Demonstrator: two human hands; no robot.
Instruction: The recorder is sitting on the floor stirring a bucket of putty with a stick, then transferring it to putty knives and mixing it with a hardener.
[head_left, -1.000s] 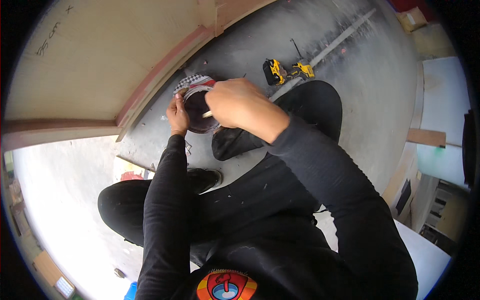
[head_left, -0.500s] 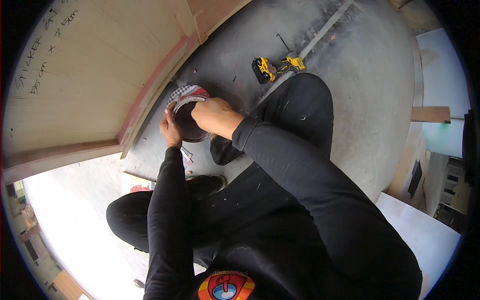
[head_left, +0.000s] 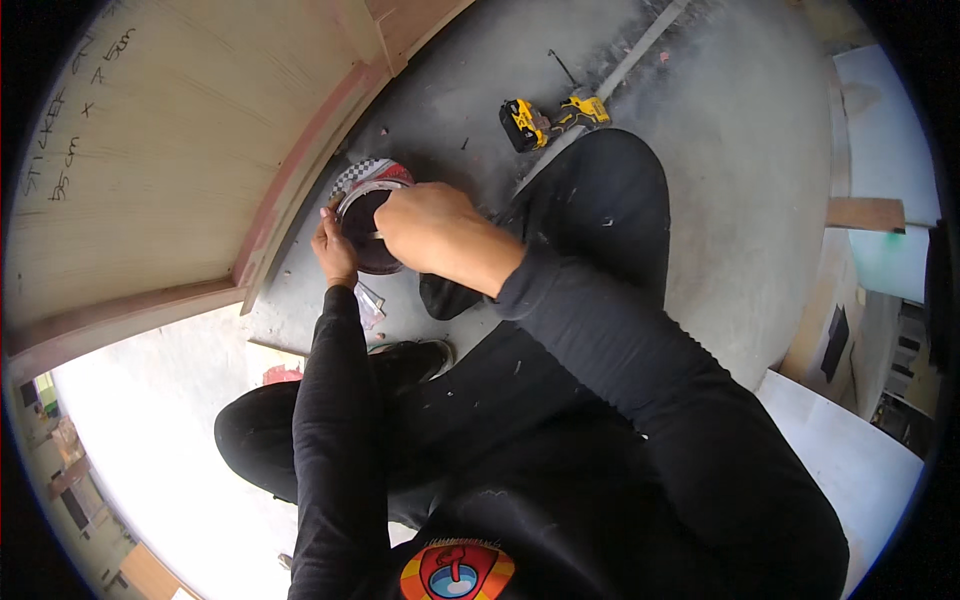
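A round tin (head_left: 368, 215) with a red and black-and-white chequered label leans on the floor, its mouth toward me and its inside dark. My left hand (head_left: 333, 252) grips its rim and side, thumb near the edge. Over the mouth my right hand (head_left: 425, 228) is closed in a fist. A thin pale tool (head_left: 376, 236) shows below that fist, reaching into the tin. The fist covers most of it, and its exact kind cannot be made out.
A yellow-and-black cordless power tool (head_left: 555, 122) lies on the grey floor (head_left: 730, 230) beyond my right knee. A large wooden panel (head_left: 180, 140) stands to the left. Near my shoe are a small clear packet (head_left: 370, 305) and a red-stained board (head_left: 275, 365).
My right fist has shifted slightly right and turned, so the thin pale tool now shows below it. My left hand still grips the tin.
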